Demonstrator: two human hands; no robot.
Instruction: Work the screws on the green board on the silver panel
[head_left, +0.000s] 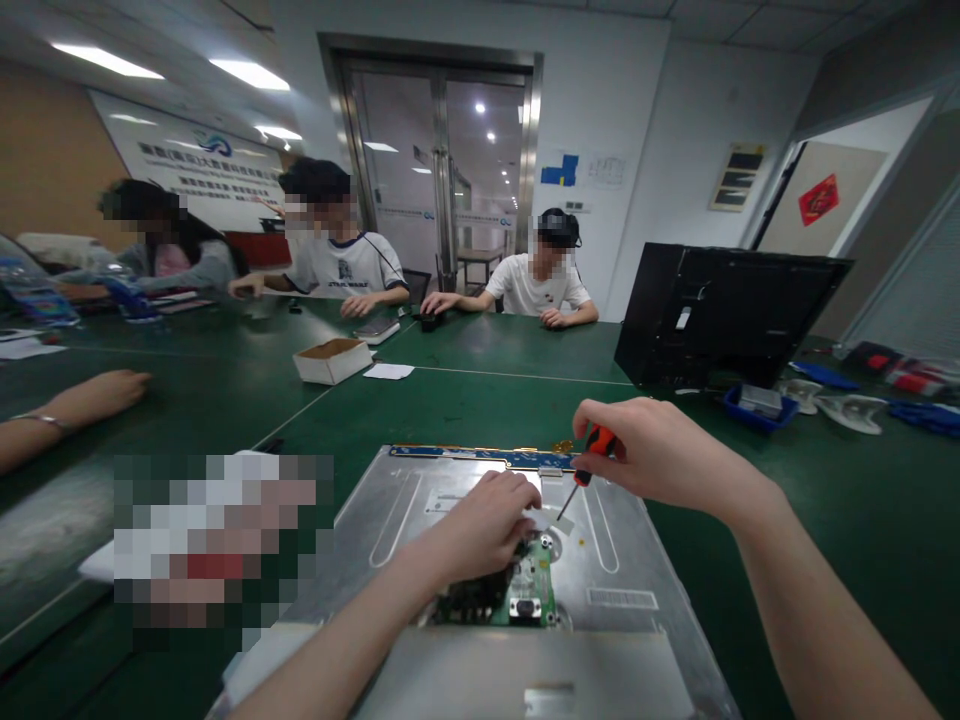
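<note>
Silver metal panel (634, 565), broad and flat, lies on the green surface (487, 410) at the near centre. I've got both hands over it.

Right hand (649, 440): closed around the handle of a red-and-black screwdriver (600, 443), thumb and fingers wrapped on it. Shaft slants down, tip toward the near left. I can't tell if the tip is touching the panel. It points at a small pale translucent strip (561, 523) just beside the left fingers.

Left hand (491, 510): fingers curled downward over the far end of a green circuit board (536, 570), which sits mid-panel. Fingertips partly hidden, so I can't tell how far open it is or whether it pinches anything.

Long narrow blue circuit strip (457, 455) runs along the panel's far edge. White barcode label (622, 599) on its right side.

Further out: open white cardboard box (324, 370) far left of the panel, white paper sheet (388, 371) just right of it. Black monitor housing (727, 310) stands far right, blue plastic tray (739, 412) at its near side. Three people sit across the surface; another person's forearm (75, 412) rests at left.
</note>
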